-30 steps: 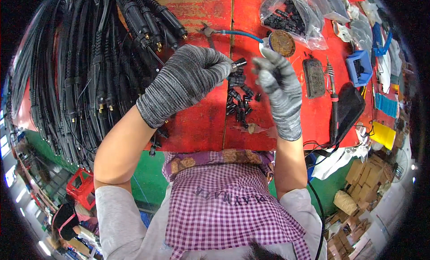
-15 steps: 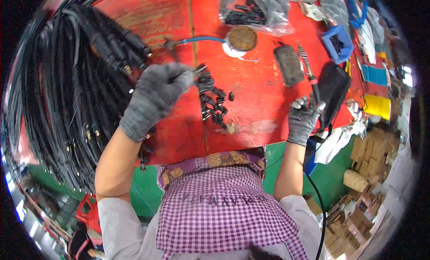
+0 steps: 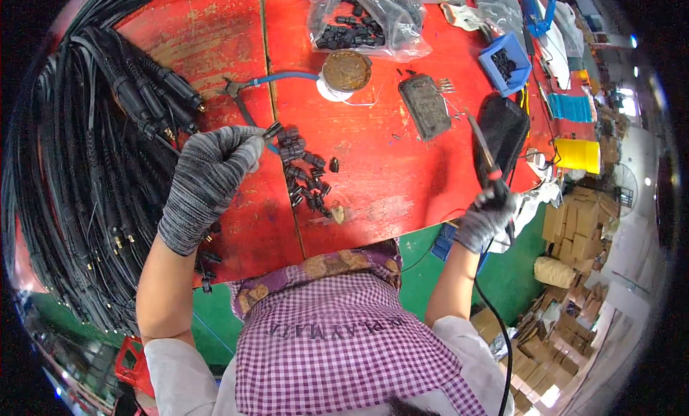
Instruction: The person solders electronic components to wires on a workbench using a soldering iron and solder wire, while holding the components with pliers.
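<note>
My left hand (image 3: 208, 176), in a grey knitted glove, pinches a small black connector (image 3: 273, 130) with a shiny end, above the red table. Just right of it lies a loose pile of small black connectors (image 3: 310, 178). In the other grey glove, my right hand (image 3: 488, 219) is closed round the handle of a soldering iron (image 3: 492, 165) at the table's right front edge. The iron points up and away, its long metal shaft above a red collar. Blur softens the right fingers.
Thick bundles of black cables (image 3: 100, 201) cover the left side. Blue-handled pliers (image 3: 247, 84), a round tin of brown material (image 3: 346, 72), a grey block (image 3: 424, 106), a black case (image 3: 502, 135), a blue bin (image 3: 505, 63) and a clear bag of black parts (image 3: 366, 25) lie farther back.
My right hand has closed on the soldering iron and brought it up off the table. My left hand keeps the connector pinched. The whole view has swung, shifting the table leftward.
</note>
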Tool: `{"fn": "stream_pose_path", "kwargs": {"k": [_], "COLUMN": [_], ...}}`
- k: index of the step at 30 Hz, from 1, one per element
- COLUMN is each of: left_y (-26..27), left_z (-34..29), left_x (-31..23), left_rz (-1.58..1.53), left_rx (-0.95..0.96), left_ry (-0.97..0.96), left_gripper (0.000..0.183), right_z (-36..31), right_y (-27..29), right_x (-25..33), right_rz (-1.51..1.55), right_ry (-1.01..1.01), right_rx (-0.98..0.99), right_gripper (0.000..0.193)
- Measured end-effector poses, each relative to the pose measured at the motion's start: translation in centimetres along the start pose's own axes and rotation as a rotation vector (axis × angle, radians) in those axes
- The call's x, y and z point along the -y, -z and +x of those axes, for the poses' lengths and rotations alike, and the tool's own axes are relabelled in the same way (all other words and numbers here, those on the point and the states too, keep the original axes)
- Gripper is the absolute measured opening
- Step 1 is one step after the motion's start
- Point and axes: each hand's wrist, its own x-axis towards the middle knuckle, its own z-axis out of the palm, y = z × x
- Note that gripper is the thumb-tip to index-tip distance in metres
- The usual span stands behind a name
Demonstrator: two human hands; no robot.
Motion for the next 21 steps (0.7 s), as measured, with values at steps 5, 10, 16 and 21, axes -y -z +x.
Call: {"fn": "stream_pose_path", "kwargs": {"k": [5, 10, 16, 21], "left_y": [-0.1, 0.1, 0.4, 0.4], "left_z": [0.4, 0.0, -0.2, -0.1], "left_x": [0.2, -0.3, -0.3, -0.5], "left_rz": [0.002, -0.006, -0.003, -0.033], "left_rx": [0.013, -0.016, 0.003, 0.017], "left_ry": [-0.004, 0.008, -0.011, 0.039], "left_gripper": [0.017, 0.018, 0.018, 0.017], "right_z": [-3.6, -5.5, -5.2, -5.2], "right_y": [-2.1, -5.8, -6.4, -6.4], "right_x": [-0.4, -4.0, -4.9, -5.0], "right_rz": [0.073, -0.126, -0.116, -0.133], "right_ry": [-0.112, -0.074, -0.085, -0.072], "right_rx": [0.22, 0.32, 0.321, 0.332], "right_gripper": [0.04, 0.044, 0.041, 0.04]}}
